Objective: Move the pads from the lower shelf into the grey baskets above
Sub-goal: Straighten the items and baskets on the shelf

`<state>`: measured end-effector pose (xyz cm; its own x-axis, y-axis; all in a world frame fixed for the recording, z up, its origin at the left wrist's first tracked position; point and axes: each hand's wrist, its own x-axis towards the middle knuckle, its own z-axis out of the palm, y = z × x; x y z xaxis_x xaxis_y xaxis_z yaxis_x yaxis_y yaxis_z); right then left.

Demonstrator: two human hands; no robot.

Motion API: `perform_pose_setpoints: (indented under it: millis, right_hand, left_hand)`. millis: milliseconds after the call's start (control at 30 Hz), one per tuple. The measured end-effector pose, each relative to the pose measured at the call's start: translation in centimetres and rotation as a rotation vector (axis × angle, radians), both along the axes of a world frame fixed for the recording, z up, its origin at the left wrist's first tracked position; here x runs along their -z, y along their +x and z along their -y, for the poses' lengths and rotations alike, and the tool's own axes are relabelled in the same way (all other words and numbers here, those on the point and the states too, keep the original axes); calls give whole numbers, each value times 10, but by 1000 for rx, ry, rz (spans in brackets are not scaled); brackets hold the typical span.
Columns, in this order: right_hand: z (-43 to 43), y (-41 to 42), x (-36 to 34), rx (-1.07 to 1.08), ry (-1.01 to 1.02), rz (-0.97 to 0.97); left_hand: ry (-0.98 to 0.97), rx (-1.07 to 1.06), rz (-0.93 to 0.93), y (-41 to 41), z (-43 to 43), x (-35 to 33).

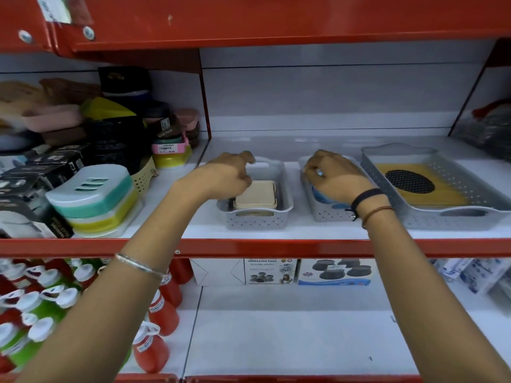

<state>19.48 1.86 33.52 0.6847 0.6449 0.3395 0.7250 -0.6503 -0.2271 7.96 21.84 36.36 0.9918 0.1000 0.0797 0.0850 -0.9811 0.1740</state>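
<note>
Pads: a cream stack (255, 195) sits in the left grey basket (258, 217), left hand (225, 175) curled loosely over it; right hand (336, 176) presses blue ones into the middle basket (323, 212), fingers bunched, likely seating them.

A shop: red metal shelving (249, 247) with white boards carries price-labelled soap cases (94, 200), boxed vibration pads (271, 270), rows of red and green bottles (163, 313), and grey display baskets (257, 217).
</note>
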Motion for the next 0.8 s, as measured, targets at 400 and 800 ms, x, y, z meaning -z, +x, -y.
perform_pose_setpoints:
  millis: [400,800]
  right_hand:
    - [67,-26,11,-18,-197,-352]
    - [93,-61,13,-106,-175,-327]
  left_hand:
    - [-126,22,-216,-36,39,27]
    - [-147,-26,-194,-61,56,28]
